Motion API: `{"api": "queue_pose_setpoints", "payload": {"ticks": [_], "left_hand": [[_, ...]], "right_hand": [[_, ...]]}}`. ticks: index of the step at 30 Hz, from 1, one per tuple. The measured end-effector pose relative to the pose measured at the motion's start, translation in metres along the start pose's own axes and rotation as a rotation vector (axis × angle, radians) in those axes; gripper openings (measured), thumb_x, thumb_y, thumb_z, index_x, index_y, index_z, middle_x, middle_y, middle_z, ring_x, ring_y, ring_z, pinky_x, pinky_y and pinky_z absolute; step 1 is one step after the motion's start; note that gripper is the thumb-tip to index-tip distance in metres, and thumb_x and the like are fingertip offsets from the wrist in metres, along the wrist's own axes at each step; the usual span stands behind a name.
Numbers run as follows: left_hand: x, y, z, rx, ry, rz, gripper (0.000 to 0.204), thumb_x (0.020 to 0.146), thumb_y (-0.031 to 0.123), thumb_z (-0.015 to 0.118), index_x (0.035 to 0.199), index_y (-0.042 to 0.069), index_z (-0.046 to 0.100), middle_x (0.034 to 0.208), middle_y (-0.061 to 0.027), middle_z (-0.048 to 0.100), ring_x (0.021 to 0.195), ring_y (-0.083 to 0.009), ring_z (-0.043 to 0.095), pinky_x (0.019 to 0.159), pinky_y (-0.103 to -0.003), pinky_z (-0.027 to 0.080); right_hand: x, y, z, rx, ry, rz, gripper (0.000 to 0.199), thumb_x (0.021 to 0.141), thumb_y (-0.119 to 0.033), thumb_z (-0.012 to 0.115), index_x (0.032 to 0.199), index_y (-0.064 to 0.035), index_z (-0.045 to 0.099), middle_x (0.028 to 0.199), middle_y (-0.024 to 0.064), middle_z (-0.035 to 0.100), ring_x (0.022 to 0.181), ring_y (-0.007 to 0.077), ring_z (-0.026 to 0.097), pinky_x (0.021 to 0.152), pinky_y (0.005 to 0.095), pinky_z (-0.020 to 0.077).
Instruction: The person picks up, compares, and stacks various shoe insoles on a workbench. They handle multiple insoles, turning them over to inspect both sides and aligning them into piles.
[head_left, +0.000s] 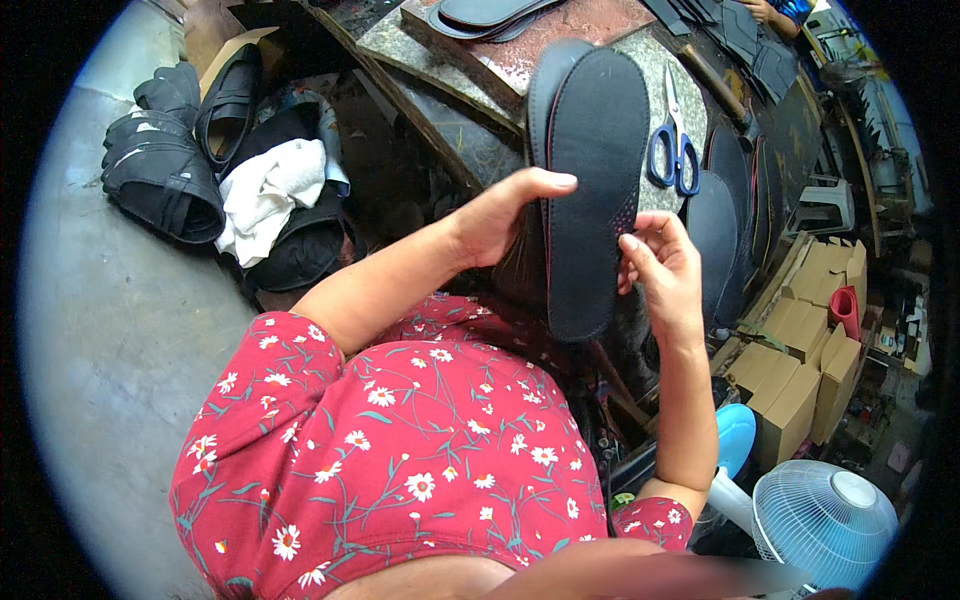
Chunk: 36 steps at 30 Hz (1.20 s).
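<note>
Several black shoe insoles (596,170) are held up in front of me, the foremost one upright with its rounded end at the top. My left hand (505,212) grips the stack from its left side, thumb lying on the front face. At the right edge, near a patch of tiny reddish holes, my right hand (662,265) pinches with thumb and forefinger; whether the fingertips hold the insole's rim or something small is hard to see. Scissors with blue handles (674,145) lie to the right of the insoles, blades pointing away.
More insoles (714,235) lie right of the scissors, others (490,14) on a board (520,50) at the far side. A hammer (718,85) rests beyond. Black sandals (160,175) and white cloth (270,195) are left; cardboard boxes (785,390) and a fan (825,520) right. Another person's hand (762,12) shows far right.
</note>
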<state>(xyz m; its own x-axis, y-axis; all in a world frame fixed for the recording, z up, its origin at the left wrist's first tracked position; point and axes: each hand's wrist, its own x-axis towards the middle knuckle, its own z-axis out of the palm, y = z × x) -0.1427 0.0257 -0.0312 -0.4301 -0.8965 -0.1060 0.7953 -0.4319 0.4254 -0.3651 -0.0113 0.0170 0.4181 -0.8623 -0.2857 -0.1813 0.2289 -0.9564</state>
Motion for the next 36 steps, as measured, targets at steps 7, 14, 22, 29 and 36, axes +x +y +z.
{"api": "queue_pose_setpoints", "payload": {"ticks": [7, 14, 22, 29, 36], "left_hand": [[-0.035, 0.032, -0.011, 0.415, 0.336, 0.224, 0.05, 0.078, 0.009, 0.066, 0.125, -0.005, 0.057, 0.116, -0.0137, 0.066, 0.103, -0.0247, 0.066, 0.098, -0.038, 0.05], [-0.066, 0.047, -0.025, 0.496, 0.466, 0.245, 0.053, 0.075, 0.006, 0.071, 0.126, -0.001, 0.059, 0.118, -0.0109, 0.067, 0.105, -0.0218, 0.065, 0.098, -0.037, 0.049], [-0.078, 0.054, -0.007, 0.669, 0.502, 0.377, 0.056, 0.078, 0.003, 0.074, 0.13, -0.001, 0.056, 0.118, -0.0102, 0.067, 0.107, -0.0211, 0.064, 0.097, -0.036, 0.049], [-0.091, 0.058, 0.029, 0.674, 0.366, 0.34, 0.045, 0.085, 0.006, 0.07, 0.128, 0.0, 0.059, 0.117, -0.0074, 0.067, 0.107, -0.0165, 0.063, 0.095, -0.033, 0.049], [-0.074, 0.069, 0.026, 0.225, 0.252, 0.281, 0.042, 0.086, 0.013, 0.056, 0.122, -0.009, 0.058, 0.108, -0.022, 0.069, 0.092, -0.0314, 0.071, 0.084, -0.041, 0.058]], "right_hand": [[0.039, -0.013, -0.011, 0.03, 0.124, -0.057, 0.024, 0.094, -0.009, 0.065, 0.114, -0.0025, 0.053, 0.073, 0.0026, 0.06, 0.056, 0.0098, 0.059, 0.048, 0.0219, 0.0479], [0.059, -0.018, -0.002, -0.318, 0.153, 0.024, 0.028, 0.093, -0.01, 0.067, 0.113, -0.002, 0.05, 0.067, 0.0045, 0.06, 0.049, 0.0107, 0.058, 0.043, 0.0225, 0.0462], [0.037, -0.027, 0.025, -0.782, 0.143, -0.32, 0.026, 0.086, -0.02, 0.076, 0.102, -0.0053, 0.061, 0.073, 0.0092, 0.064, 0.063, 0.0206, 0.063, 0.061, 0.0328, 0.0501], [0.008, -0.026, 0.07, -0.38, -0.239, -0.295, 0.049, 0.089, -0.001, 0.069, 0.134, -0.0006, 0.048, 0.093, 0.0032, 0.059, 0.07, 0.0058, 0.055, 0.059, 0.0189, 0.0456], [0.032, -0.036, 0.021, -0.023, 0.044, -0.145, 0.044, 0.091, -0.004, 0.067, 0.13, 0.0013, 0.047, 0.075, -0.0006, 0.055, 0.05, 0.005, 0.05, 0.041, 0.0192, 0.0354]]}}
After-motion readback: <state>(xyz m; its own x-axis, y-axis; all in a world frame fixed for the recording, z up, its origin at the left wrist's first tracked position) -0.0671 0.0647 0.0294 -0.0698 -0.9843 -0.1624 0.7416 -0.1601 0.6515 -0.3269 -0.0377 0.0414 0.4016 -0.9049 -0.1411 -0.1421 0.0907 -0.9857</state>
